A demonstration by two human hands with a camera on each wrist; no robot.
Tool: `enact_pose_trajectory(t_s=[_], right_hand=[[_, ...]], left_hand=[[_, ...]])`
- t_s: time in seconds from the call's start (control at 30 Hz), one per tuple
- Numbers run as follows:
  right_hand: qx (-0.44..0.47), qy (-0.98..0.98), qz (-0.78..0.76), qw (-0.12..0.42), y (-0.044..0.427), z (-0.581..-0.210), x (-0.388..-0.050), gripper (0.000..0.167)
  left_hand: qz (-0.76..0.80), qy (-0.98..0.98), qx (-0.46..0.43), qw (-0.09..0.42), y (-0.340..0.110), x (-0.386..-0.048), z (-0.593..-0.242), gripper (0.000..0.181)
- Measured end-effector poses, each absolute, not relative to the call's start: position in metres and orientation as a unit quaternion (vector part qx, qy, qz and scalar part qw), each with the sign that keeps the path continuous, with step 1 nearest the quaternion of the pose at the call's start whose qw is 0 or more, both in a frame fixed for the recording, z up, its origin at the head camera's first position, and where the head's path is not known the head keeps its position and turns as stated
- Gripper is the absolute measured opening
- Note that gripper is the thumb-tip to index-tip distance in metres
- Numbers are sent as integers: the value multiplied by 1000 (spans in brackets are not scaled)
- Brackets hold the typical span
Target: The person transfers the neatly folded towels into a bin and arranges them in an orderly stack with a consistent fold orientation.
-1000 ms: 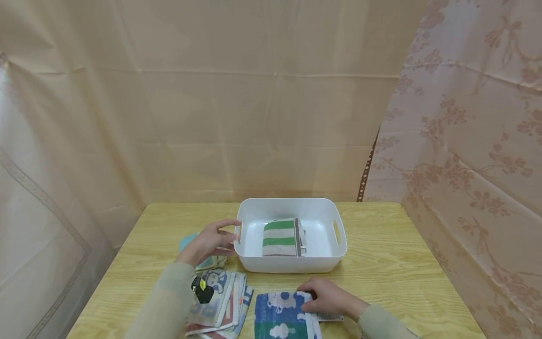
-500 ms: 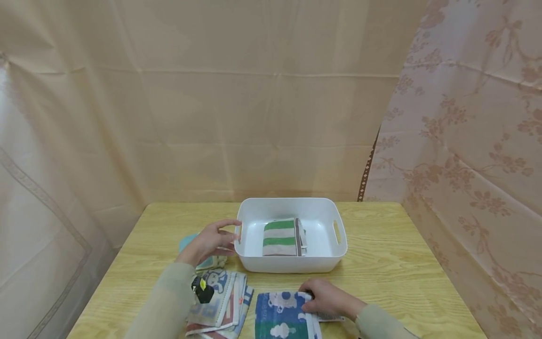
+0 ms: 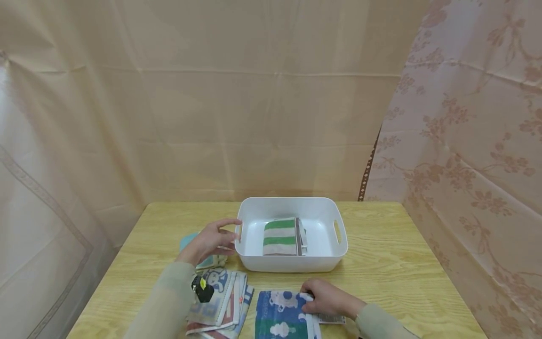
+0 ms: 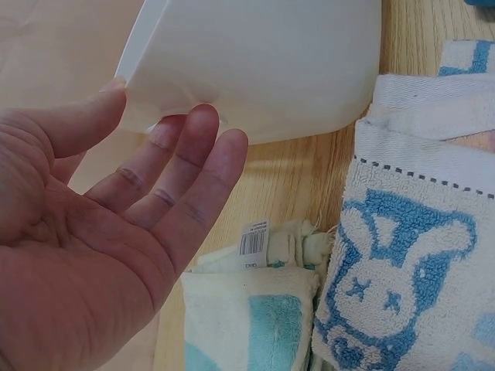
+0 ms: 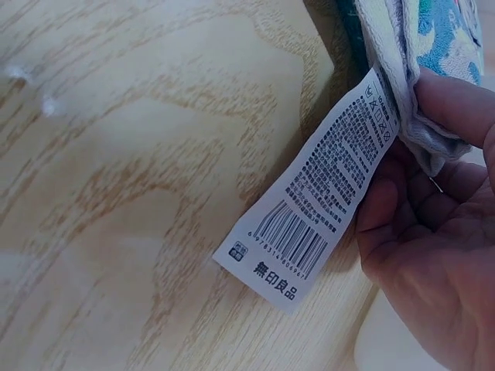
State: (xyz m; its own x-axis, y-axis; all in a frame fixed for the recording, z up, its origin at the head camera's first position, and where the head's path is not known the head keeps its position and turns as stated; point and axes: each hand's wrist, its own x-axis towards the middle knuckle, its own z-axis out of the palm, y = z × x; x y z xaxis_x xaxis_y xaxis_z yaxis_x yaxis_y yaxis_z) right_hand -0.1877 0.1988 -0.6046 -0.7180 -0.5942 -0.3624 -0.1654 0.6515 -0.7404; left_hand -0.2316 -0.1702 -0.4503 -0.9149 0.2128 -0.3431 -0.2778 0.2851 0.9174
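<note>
While the left hand [image 3: 211,242] rests against the left end of the white bin [image 3: 290,265], fingers loose and spread, here's the right hand [image 3: 327,297] in front of the bin, pinching the edge of the folded blue-and-green towel [image 3: 279,314], white tag [image 5: 309,193] poking out! Inside the bin, a green-striped towel [image 3: 279,238]; front-left of it, a rabbit-patterned pile [image 3: 224,299].

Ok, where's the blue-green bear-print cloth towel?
Towel: head view, bottom centre, below the white rectangular plastic tub, right edge pinched by the right hand.
</note>
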Motion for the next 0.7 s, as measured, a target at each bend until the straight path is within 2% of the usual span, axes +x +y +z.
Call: enact_pose_trajectory(t_s=[0.4,0.5,0.7], right_hand=[[-239,850,-367,293,202,-608,-187,19],[-242,849,-371,289,201,-597,-182,17],[-232,862,-356,277,190,-539,-162,12]], left_hand=[[594,776,-30,209,-169,-231,-450,47],[593,777,-31,207,-169,-231,-449,47],[592,780,-29,200,-169,-231,-450,46]])
